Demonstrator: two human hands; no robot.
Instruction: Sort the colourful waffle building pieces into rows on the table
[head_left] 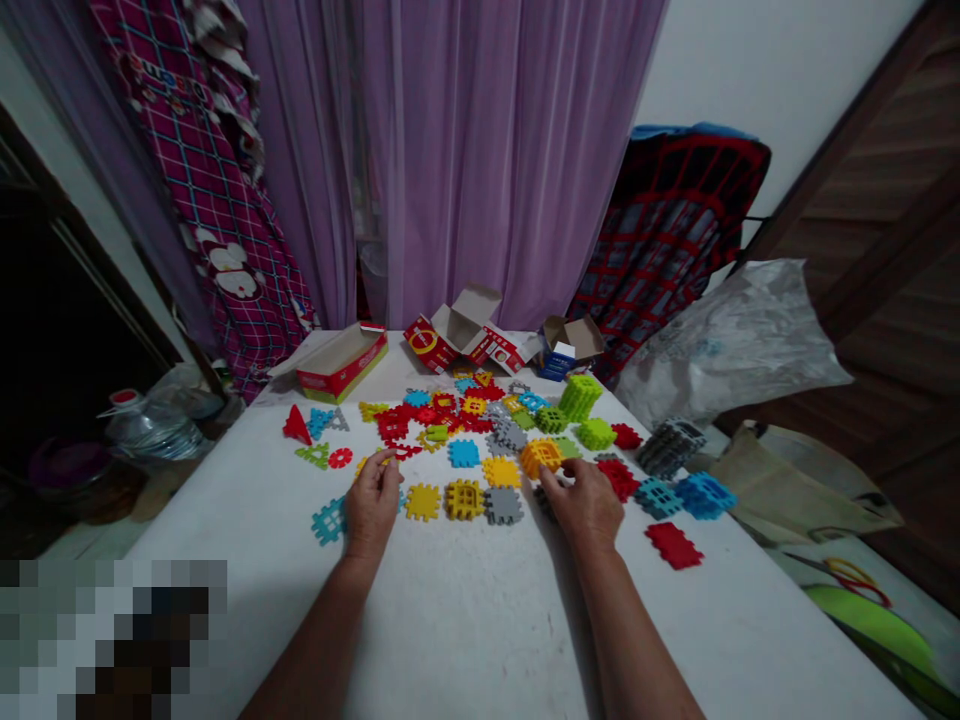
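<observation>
My right hand [586, 502] grips an orange-yellow window-patterned building block [541, 457] between thumb and fingers, just above the table. My left hand [373, 507] has its fingers curled in; whatever is in them, if anything, is hidden. Beside its wrist lies a blue window piece [328, 521]. Between my hands sit a flat yellow piece [423, 502], a yellow window block [464, 499] and a grey block [503, 505]. Just behind them are a blue square piece [464, 453] and another yellow piece [501, 471]. Dark pieces near my right thumb are partly covered.
Several colourful pieces are heaped farther back, by a tall lime-green stack [580, 399]. To the right are a dark grey stack [670, 447], blue blocks [705, 495] and a red piece [675, 545]. Open boxes [345, 365] line the white table's [465, 620] far edge.
</observation>
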